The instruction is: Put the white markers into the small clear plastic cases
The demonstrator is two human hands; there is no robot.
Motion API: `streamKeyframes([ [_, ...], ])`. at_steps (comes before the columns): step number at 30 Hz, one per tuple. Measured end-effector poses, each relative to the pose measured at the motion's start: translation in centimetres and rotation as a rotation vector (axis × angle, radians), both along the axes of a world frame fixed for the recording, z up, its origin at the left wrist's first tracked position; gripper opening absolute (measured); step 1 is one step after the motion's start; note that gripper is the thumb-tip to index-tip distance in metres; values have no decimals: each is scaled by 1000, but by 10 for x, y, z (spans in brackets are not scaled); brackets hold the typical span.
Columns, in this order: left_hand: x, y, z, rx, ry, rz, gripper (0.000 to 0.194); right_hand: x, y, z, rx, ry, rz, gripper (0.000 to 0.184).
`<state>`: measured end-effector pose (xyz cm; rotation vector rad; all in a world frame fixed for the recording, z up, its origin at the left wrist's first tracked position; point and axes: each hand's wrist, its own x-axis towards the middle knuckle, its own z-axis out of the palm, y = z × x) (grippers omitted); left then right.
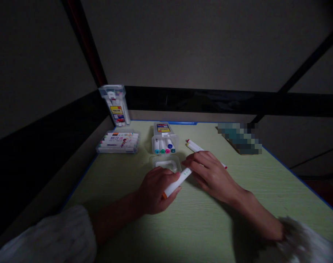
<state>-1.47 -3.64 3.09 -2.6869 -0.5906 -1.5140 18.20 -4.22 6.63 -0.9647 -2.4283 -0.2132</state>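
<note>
My left hand (159, 190) grips a white marker (177, 183) with an orange end, thumb on top. The marker slants up to the right, and my right hand (210, 175) has its fingers closed around the far end; the fingertips are partly hidden. Just past my left hand lies a clear plastic lid (166, 160), open side up. Behind it, an open clear marker box (164, 136) lies on its side with several color-ended markers (162, 146) showing at its mouth. White markers (194, 147) with red and yellow ends lie partly under my right hand.
A full marker case (118, 109) stands upright at the back left corner. In front of it a flat marker case (118, 141) lies on the pale green table (122, 179). A blurred-out flat object (240, 138) lies at the right. Dark-framed walls (182, 100) border the table.
</note>
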Motion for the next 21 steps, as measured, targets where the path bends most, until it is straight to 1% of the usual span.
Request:
streamKeyframes([
  [11,0,2,2,45,43,-66,24,1,0,0,-8,11,26,25],
  [15,0,3,1,36,57,-97,24,0,0,-1,-3,8,35,25],
  [21,-1,4,-3,29,80,-130,21,0,0,-2,-3,24,44,21],
])
